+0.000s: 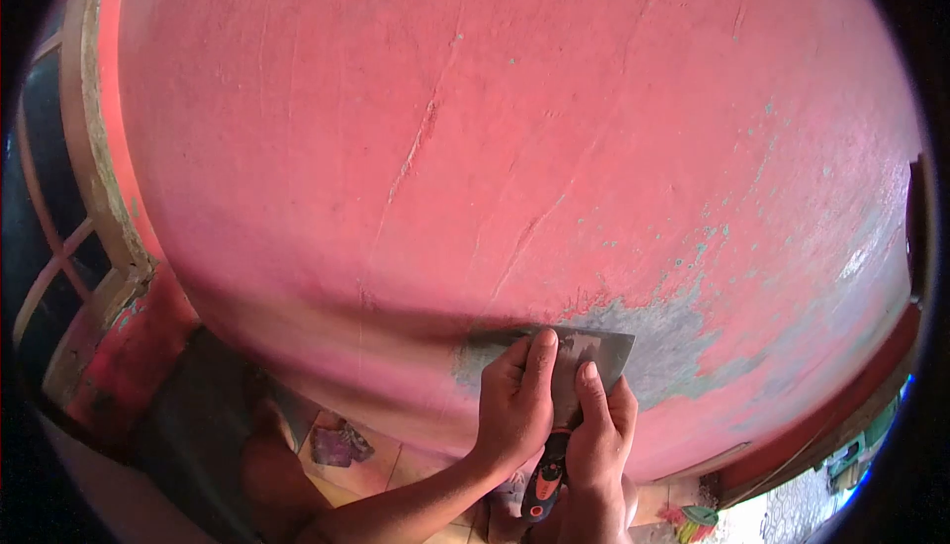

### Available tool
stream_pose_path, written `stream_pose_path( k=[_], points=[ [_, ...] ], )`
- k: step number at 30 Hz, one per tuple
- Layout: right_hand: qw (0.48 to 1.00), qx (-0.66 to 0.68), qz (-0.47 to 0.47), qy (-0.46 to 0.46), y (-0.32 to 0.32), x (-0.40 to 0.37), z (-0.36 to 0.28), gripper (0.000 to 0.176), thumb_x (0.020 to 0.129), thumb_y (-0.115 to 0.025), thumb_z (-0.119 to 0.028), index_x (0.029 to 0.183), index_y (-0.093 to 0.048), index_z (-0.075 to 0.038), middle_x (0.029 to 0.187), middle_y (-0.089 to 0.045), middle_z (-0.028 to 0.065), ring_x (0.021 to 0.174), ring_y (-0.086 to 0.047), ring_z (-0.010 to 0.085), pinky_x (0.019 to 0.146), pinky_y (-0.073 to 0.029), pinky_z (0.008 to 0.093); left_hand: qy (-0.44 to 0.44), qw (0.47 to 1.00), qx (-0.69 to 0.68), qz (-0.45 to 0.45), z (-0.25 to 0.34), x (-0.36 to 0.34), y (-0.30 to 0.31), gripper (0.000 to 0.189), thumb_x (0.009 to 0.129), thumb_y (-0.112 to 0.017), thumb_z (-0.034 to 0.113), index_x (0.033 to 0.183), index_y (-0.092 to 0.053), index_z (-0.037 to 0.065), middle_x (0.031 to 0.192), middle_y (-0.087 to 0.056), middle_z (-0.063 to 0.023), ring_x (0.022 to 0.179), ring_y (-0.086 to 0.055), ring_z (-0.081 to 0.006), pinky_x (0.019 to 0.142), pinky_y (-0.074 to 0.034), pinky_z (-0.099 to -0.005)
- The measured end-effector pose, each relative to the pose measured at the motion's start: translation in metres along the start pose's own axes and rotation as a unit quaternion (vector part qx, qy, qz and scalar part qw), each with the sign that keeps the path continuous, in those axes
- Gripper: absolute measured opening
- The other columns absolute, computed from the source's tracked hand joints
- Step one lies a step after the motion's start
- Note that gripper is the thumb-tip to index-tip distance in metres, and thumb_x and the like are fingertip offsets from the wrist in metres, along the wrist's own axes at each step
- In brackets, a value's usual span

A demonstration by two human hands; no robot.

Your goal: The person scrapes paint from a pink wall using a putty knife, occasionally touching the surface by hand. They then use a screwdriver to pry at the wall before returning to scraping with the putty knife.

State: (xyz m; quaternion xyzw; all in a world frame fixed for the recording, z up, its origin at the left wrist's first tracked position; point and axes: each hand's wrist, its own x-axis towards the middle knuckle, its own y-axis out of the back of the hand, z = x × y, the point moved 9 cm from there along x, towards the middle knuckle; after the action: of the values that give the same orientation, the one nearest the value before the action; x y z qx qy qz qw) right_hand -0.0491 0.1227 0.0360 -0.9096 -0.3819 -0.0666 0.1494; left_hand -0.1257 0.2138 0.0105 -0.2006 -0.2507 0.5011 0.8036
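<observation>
My left hand (517,401) is closed on the left side of a wide metal scraper (569,371), its thumb lying along the blade. On the right side of the blade, my right hand (602,430) is closed as well, thumb pointing up. The scraper's black and orange handle (544,485) hangs down between the two hands. Its top edge lies at the red painted wall (396,148), beside a grey patch (663,341) with ragged paint edges. Whether the edge presses into the paint cannot be made out.
At the left is a window frame (84,148) with dark panes. Below lies a tiled floor (396,465) with a crumpled piece (339,443) on it. A red and green bundle (696,519) lies at the lower right. Cracks run across the wall.
</observation>
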Motion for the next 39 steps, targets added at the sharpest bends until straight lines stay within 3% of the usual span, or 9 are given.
stream_pose_path(
  k=[5, 9, 12, 15, 21, 27, 30, 33, 39],
  points=[
    [1.0, -0.019, -0.005, -0.01, 0.011, 0.004, 0.0, 0.027, 0.105, -0.054, -0.019, 0.118, -0.061, 0.004, 0.103, -0.068, 0.0075, 0.093, -0.061, 0.0109, 0.083, -0.051, 0.0265, 0.061, 0.998, 0.02, -0.019, -0.002, -0.003, -0.002, 0.04, 0.105, -0.055, 0.029, 0.077, -0.057, 0.001, 0.066, -0.048, 0.0062, 0.067, -0.041, -0.0021, 0.055, -0.035, -0.0249],
    [0.997, -0.006, -0.017, -0.074, 0.009, 0.001, -0.005, 0.028, 0.105, -0.054, -0.023, 0.114, -0.06, 0.003, 0.099, -0.067, 0.0073, 0.082, -0.064, 0.013, 0.067, -0.055, 0.0282, 0.08, 0.994, 0.052, -0.051, -0.008, -0.002, 0.0, 0.041, 0.105, -0.055, 0.031, 0.078, -0.06, 0.0, 0.061, -0.048, 0.0063, 0.057, -0.044, -0.004, 0.049, -0.036, -0.0273],
    [0.999, -0.019, -0.004, -0.051, 0.016, 0.007, -0.003, 0.029, 0.105, -0.053, -0.025, 0.113, -0.06, 0.002, 0.097, -0.066, 0.008, 0.075, -0.065, 0.0151, 0.055, -0.057, 0.0302, 0.065, 0.993, 0.078, -0.056, -0.003, -0.003, -0.001, 0.041, 0.105, -0.056, 0.031, 0.078, -0.062, 0.001, 0.058, -0.049, 0.0057, 0.052, -0.046, -0.0047, 0.046, -0.036, -0.0278],
    [0.999, -0.029, 0.022, -0.035, 0.026, 0.01, 0.001, 0.03, 0.105, -0.052, -0.026, 0.114, -0.058, 0.002, 0.096, -0.066, 0.009, 0.071, -0.066, 0.0163, 0.051, -0.058, 0.0315, -0.038, 0.983, 0.179, -0.027, 0.011, -0.007, -0.004, 0.042, 0.105, -0.055, 0.031, 0.076, -0.061, 0.002, 0.057, -0.049, 0.0049, 0.051, -0.046, -0.0031, 0.045, -0.035, -0.0267],
    [0.997, -0.007, -0.041, -0.069, 0.006, 0.001, -0.005, 0.03, 0.107, -0.047, -0.027, 0.121, -0.052, -0.002, 0.094, -0.067, 0.0129, 0.062, -0.066, 0.0186, 0.049, -0.056, 0.0295, 0.087, 0.991, 0.047, -0.094, -0.007, -0.004, -0.004, 0.042, 0.105, -0.054, 0.03, 0.076, -0.06, 0.001, 0.057, -0.049, 0.0034, 0.052, -0.047, -0.0027, 0.046, -0.037, -0.0259],
    [0.993, -0.035, -0.061, -0.1, 0.004, -0.003, 0.004, 0.029, 0.106, -0.048, -0.023, 0.125, -0.046, -0.002, 0.093, -0.066, 0.0136, 0.056, -0.063, 0.0183, 0.044, -0.051, 0.0287, -0.034, 0.988, 0.145, -0.043, 0.015, -0.001, 0.004, 0.043, 0.106, -0.052, 0.033, 0.077, -0.062, 0.002, 0.058, -0.05, 0.0046, 0.053, -0.046, -0.0016, 0.046, -0.037, -0.0244],
    [0.992, -0.031, -0.079, -0.094, 0.001, -0.001, 0.004, 0.027, 0.105, -0.049, -0.02, 0.125, -0.045, -0.002, 0.093, -0.065, 0.0134, 0.057, -0.062, 0.0162, 0.043, -0.049, 0.0279, 0.106, 0.987, 0.041, -0.116, -0.01, -0.003, -0.001, 0.042, 0.107, -0.047, 0.036, 0.093, -0.067, 0.002, 0.074, -0.061, 0.0026, 0.066, -0.054, -0.0044, 0.056, -0.044, -0.0254],
    [0.995, -0.048, -0.061, -0.063, 0.003, -0.001, 0.006, 0.028, 0.105, -0.049, -0.019, 0.127, -0.044, -0.003, 0.093, -0.064, 0.0121, 0.056, -0.061, 0.0146, 0.041, -0.047, 0.0277, 0.153, 0.977, -0.044, -0.138, -0.033, -0.004, -0.01, 0.043, 0.107, -0.046, 0.037, 0.1, -0.068, 0.001, 0.085, -0.067, -0.0005, 0.076, -0.059, -0.0058, 0.065, -0.05, -0.0252],
    [0.997, -0.071, -0.037, 0.015, 0.007, 0.0, 0.004, 0.032, 0.105, -0.049, -0.014, 0.133, -0.041, 0.001, 0.111, -0.062, 0.0109, 0.09, -0.062, 0.0135, 0.074, -0.054, 0.0271, 0.106, 0.987, -0.011, -0.123, -0.031, -0.002, -0.011, 0.044, 0.108, -0.045, 0.036, 0.103, -0.068, 0.0, 0.092, -0.069, -0.0021, 0.082, -0.061, -0.0064, 0.073, -0.051, -0.0247]
  ],
)
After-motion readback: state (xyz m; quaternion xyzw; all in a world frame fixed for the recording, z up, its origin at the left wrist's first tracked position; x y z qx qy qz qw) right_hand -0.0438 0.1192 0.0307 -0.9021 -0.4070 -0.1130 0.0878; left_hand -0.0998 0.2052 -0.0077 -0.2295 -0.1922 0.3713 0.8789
